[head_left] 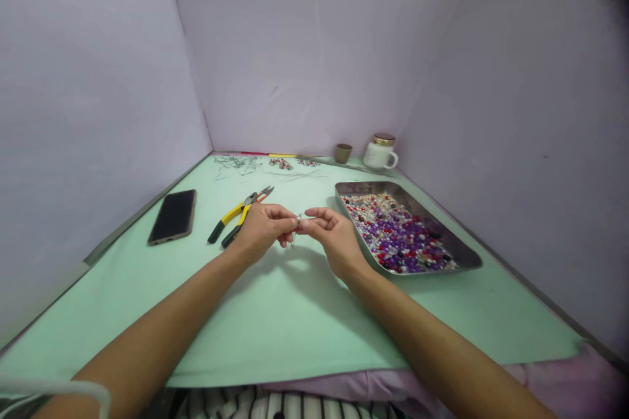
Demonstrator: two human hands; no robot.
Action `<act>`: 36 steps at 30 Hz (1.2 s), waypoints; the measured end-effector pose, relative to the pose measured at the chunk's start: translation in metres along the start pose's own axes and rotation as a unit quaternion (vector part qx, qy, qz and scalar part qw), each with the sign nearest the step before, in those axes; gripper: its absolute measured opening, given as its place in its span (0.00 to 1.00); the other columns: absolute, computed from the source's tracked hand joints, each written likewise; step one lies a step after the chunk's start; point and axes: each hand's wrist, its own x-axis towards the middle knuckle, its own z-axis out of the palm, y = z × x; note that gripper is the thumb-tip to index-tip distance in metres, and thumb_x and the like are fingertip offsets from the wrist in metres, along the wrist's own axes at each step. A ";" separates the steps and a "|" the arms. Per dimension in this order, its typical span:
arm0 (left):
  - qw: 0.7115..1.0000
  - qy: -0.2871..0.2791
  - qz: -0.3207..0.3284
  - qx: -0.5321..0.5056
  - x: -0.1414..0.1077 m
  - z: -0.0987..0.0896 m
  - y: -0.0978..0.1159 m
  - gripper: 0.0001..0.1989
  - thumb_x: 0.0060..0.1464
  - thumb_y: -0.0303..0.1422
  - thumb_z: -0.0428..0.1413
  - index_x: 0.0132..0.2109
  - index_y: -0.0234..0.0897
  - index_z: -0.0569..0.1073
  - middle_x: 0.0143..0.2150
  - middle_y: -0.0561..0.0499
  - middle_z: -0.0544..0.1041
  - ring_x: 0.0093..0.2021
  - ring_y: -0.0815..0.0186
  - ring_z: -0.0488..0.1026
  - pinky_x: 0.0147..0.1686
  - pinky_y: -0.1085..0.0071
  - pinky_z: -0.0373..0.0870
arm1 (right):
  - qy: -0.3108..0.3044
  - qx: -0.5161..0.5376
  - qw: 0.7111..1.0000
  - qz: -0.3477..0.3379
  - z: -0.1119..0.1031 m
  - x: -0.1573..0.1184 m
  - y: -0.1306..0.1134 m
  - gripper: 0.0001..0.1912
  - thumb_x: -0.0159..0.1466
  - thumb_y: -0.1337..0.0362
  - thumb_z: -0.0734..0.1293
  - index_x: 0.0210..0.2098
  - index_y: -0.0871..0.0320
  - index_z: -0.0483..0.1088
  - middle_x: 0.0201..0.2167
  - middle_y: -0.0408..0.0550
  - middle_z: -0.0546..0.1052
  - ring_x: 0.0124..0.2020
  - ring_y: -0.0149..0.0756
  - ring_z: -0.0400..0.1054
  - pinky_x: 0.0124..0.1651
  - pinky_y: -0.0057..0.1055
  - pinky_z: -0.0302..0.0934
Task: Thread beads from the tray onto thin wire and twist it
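Above the middle of the green table, my left hand (268, 229) and my right hand (337, 239) meet at the fingertips. Between them is a small piece of beaded wire (299, 217), with thin wire ends hanging below. Thumb and fingers of my left hand pinch it from one side, and those of my right hand from the other. The fingers partly cover the piece, so its shape is unclear. Pliers (230, 213) with yellow and black handles lie just beyond my left hand. A metal tray (469, 260) of mixed beads (403, 229) stands to the right of my right hand.
A phone (173, 216) lies at the left. Behind the pliers shows an orange-handled cutter (265, 193). Along the back are cut wires (238, 162), clusters of beaded pieces (281, 163), a small brown cup (343, 154) and a white lidded mug (378, 154). Walls close in on three sides.
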 end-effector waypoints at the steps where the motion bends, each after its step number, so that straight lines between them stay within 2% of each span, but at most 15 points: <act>1: 1.000 -0.009 -0.001 0.005 0.000 0.000 0.001 0.05 0.39 0.29 0.56 0.24 0.29 0.71 0.14 0.53 0.68 0.15 0.73 0.64 0.15 0.76 0.62 | 0.001 0.006 1.000 0.012 -0.001 0.001 0.001 0.19 0.43 0.64 0.71 0.33 0.61 0.66 0.21 0.43 0.75 0.27 0.34 0.70 0.37 0.33 0.61; 4: 0.999 -0.032 0.000 0.019 -0.002 0.000 0.003 0.05 0.40 0.28 0.56 0.24 0.28 0.71 0.14 0.53 0.69 0.15 0.74 0.64 0.15 0.76 0.62 | -0.015 0.017 0.999 0.031 -0.004 0.003 0.003 0.21 0.42 0.65 0.72 0.36 0.61 0.66 0.21 0.43 0.75 0.26 0.32 0.69 0.37 0.33 0.61; 9: 1.000 -0.022 -0.009 -0.003 -0.001 0.003 0.003 0.06 0.38 0.27 0.57 0.26 0.30 0.67 0.15 0.54 0.69 0.16 0.72 0.65 0.14 0.76 0.62 | -0.026 0.015 0.999 0.027 -0.005 0.004 0.004 0.13 0.42 0.66 0.72 0.27 0.62 0.69 0.21 0.43 0.74 0.24 0.30 0.68 0.35 0.31 0.61; 13: 1.000 -0.021 -0.012 -0.006 -0.001 0.005 0.003 0.06 0.39 0.29 0.56 0.26 0.31 0.66 0.17 0.53 0.69 0.16 0.72 0.66 0.14 0.76 0.62 | -0.011 0.025 0.999 0.029 -0.003 0.004 0.003 0.12 0.42 0.66 0.72 0.25 0.61 0.67 0.18 0.40 0.72 0.21 0.28 0.66 0.32 0.29 0.60; 21: 0.995 0.005 0.023 0.094 -0.006 0.007 0.006 0.06 0.37 0.24 0.55 0.29 0.31 0.68 0.22 0.53 0.70 0.22 0.73 0.67 0.19 0.79 0.62 | -0.011 0.037 0.999 0.029 -0.003 0.008 0.006 0.12 0.41 0.66 0.71 0.24 0.61 0.66 0.17 0.40 0.71 0.21 0.27 0.65 0.32 0.29 0.59; 31: 0.998 0.014 0.022 0.060 -0.007 0.008 0.008 0.07 0.37 0.23 0.53 0.29 0.32 0.66 0.20 0.55 0.69 0.19 0.72 0.67 0.16 0.77 0.62 | -0.007 0.045 0.999 0.027 -0.002 0.006 0.006 0.13 0.42 0.65 0.72 0.25 0.61 0.67 0.18 0.40 0.71 0.22 0.28 0.66 0.32 0.29 0.60; 36: 0.999 0.005 -0.026 0.019 -0.006 0.009 0.009 0.06 0.36 0.24 0.55 0.27 0.31 0.67 0.17 0.55 0.68 0.17 0.72 0.65 0.14 0.76 0.61 | 0.002 0.061 0.997 0.039 -0.003 0.007 0.008 0.14 0.40 0.64 0.72 0.25 0.61 0.67 0.18 0.41 0.71 0.22 0.28 0.66 0.33 0.30 0.60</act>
